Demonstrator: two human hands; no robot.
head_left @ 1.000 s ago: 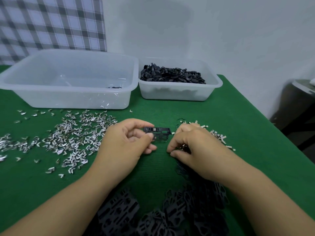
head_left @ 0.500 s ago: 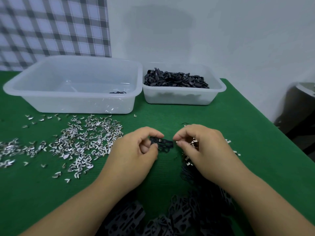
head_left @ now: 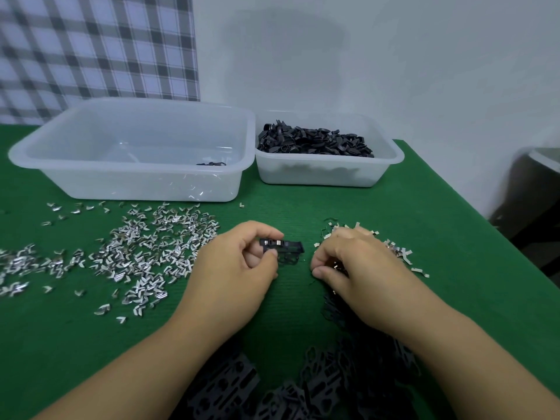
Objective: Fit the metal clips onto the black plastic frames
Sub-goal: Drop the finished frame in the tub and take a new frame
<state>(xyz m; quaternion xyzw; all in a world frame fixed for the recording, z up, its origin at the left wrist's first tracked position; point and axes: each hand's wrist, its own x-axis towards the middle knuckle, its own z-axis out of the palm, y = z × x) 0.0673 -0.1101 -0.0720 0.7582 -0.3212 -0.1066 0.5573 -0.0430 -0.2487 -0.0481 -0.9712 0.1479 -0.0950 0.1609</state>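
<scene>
My left hand (head_left: 239, 268) pinches a small black plastic frame (head_left: 288, 250) by its left end, just above the green table; silver clips show on the frame's top edge. My right hand (head_left: 348, 268) is a short way to the right, apart from the frame, fingers curled down over a small heap of metal clips (head_left: 400, 253). Whether it holds a clip is hidden by the fingers. A wide scatter of metal clips (head_left: 136, 253) lies left of my left hand. Loose black frames (head_left: 318, 383) are piled at the near edge between my forearms.
Two translucent tubs stand at the back: a large one (head_left: 136, 183) holding a few black pieces, and a smaller one (head_left: 327, 174) heaped with black parts. The green table (head_left: 454, 237) ends at the right beside a dark object. A wall stands behind.
My right hand has drawn away from the frame, to the right and down onto the clip heap. My left hand keeps hold of the frame. The camera has tilted slightly.
</scene>
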